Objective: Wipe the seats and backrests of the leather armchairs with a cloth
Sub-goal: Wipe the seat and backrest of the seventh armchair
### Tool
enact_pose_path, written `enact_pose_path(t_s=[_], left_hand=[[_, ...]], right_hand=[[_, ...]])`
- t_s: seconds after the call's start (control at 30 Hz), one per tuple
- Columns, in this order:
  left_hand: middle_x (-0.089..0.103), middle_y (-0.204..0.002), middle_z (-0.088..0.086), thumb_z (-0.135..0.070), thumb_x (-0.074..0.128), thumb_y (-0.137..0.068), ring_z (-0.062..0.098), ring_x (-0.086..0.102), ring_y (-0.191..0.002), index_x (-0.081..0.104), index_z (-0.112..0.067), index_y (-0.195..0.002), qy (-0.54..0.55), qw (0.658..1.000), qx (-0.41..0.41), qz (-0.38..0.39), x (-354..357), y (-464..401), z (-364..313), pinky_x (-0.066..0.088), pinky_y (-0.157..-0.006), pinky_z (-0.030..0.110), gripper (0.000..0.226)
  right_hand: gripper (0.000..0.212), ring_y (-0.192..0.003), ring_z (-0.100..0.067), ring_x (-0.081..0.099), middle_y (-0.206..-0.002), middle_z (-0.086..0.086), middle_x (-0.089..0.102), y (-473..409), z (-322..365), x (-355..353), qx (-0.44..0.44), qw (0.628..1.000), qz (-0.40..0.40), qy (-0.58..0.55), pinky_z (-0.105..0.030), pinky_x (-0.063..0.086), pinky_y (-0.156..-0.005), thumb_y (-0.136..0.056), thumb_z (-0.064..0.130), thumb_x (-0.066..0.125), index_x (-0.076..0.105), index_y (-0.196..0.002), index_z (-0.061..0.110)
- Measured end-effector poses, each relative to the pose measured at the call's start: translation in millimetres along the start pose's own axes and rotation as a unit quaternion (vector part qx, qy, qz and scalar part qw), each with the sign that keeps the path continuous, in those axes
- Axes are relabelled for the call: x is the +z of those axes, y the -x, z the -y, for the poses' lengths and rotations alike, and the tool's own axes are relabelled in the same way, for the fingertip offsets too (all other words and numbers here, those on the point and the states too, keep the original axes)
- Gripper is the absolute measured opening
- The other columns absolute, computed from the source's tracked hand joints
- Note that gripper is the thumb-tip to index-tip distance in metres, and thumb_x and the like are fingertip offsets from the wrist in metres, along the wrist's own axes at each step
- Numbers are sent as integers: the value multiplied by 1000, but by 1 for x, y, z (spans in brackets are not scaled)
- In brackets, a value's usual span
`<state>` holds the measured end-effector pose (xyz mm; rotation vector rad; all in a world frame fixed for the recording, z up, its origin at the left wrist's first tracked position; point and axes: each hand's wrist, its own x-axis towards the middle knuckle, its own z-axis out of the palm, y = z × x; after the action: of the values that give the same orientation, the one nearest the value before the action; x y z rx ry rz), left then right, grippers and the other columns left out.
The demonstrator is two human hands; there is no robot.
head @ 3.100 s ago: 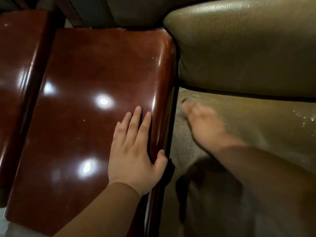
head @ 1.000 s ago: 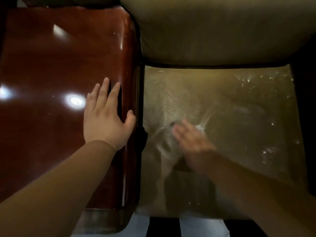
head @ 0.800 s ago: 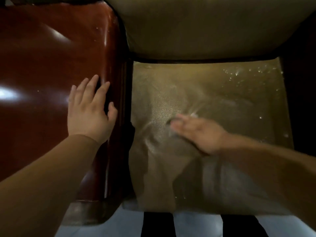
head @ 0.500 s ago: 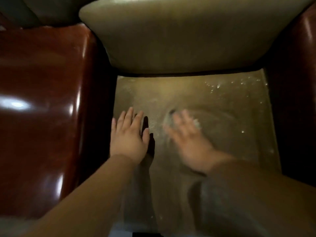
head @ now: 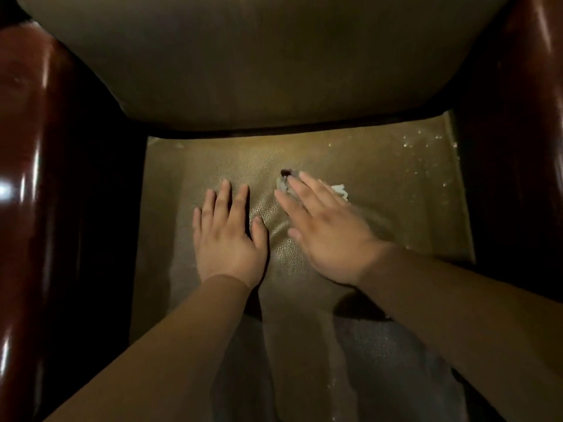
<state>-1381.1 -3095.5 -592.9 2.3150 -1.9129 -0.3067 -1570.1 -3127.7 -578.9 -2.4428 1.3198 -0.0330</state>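
Leather seat (head: 396, 184) is wet, so the flat right hand (head: 326, 233) pressing the cloth (head: 339, 189) could slip; left hand (head: 228, 236) lies spread.

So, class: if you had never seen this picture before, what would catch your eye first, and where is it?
First, two bare hands flat on the tan leather seat: the left hand left of centre, the right hand beside it, pressing a pale cloth under its fingers. Then the glossy red-brown armrest at the left edge, and white specks in the seat's far right corner.
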Motion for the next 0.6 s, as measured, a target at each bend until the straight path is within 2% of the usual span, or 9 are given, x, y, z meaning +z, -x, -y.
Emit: enact_pose_path(t_s=[0.07, 0.17, 0.23, 0.3, 0.33, 0.43, 0.5, 0.53, 0.6], left_hand=[[46, -159, 5, -44, 47, -99, 29, 33, -151, 54, -27, -150, 20, 999, -33, 3, -7, -12, -6, 20, -127, 47, 54], [53, -143, 12, -39, 52, -99, 33, 44, -138, 62, -21, -138, 48, 996, -70, -12, -10, -44, -32, 30, -121, 49, 44], [47, -154, 12, -41, 49, -98, 31, 39, -146, 57, -23, -145, 22, 1000, -2, -14, -1, -54, -48, 24, -127, 50, 51], [37, -166, 6, -45, 42, -99, 27, 28, -156, 48, -26, -155, -2, 1000, 28, -7, 13, -53, -52, 13, -131, 47, 60], [35, -169, 5, -46, 38, -98, 26, 25, -158, 45, -27, -157, -4, 1000, 24, -14, 19, -52, -51, 10, -131, 46, 63], [34, -170, 6, -46, 33, -100, 27, 24, -159, 44, -24, -160, -2, 999, 26, -39, 30, -50, -46, 10, -131, 46, 65], [35, -169, 6, -45, 36, -99, 28, 26, -158, 44, -24, -160, -5, 998, 37, -45, 34, -52, -44, 11, -131, 47, 64], [36, -169, 7, -45, 38, -99, 29, 26, -158, 44, -24, -159, -10, 998, 40, -49, 34, -51, -43, 12, -131, 48, 64], [35, -169, 7, -44, 40, -98, 30, 26, -158, 44, -23, -159, -12, 998, 43, -47, 32, -49, -44, 12, -130, 49, 65]], right_hand=[[61, -159, -20, 2, -173, -1, 12, -21, -34, -13, -4, 1000, 26, 2, -45, 3, -123, -106, 24, 42, 20, -162, 30], [65, -153, -28, 27, -161, -1, 37, -45, -99, -25, 121, 993, -19, -4, -59, 34, -119, -90, 6, 50, 43, -151, 29], [62, -146, -33, 35, -157, -4, 44, -45, -107, -29, 211, 976, -48, -11, -55, 37, -115, -90, 12, 50, 47, -151, 22], [63, -148, -34, 32, -160, -10, 40, -46, -78, -21, 265, 961, -71, -11, -53, 33, -119, -89, 21, 46, 45, -153, 18], [62, -149, -34, 32, -159, -11, 40, -47, -57, -16, 246, 965, -86, -22, -53, 33, -119, -89, 23, 45, 47, -150, 17], [56, -152, -30, 28, -161, -6, 40, -49, -21, -2, 54, 996, -45, -63, -50, 28, -123, -95, 27, 40, 50, -150, 20], [59, -150, -30, 32, -160, -4, 43, -48, -47, -5, 24, 998, -36, -51, -48, 31, -122, -91, 16, 45, 50, -150, 23], [62, -147, -32, 36, -156, -4, 46, -41, -66, -5, 62, 996, -58, -36, -48, 35, -120, -86, 11, 46, 52, -147, 23], [63, -146, -36, 37, -156, -9, 44, -18, -112, -15, 249, 962, -110, -20, -51, 34, -119, -85, 11, 42, 51, -147, 19]])
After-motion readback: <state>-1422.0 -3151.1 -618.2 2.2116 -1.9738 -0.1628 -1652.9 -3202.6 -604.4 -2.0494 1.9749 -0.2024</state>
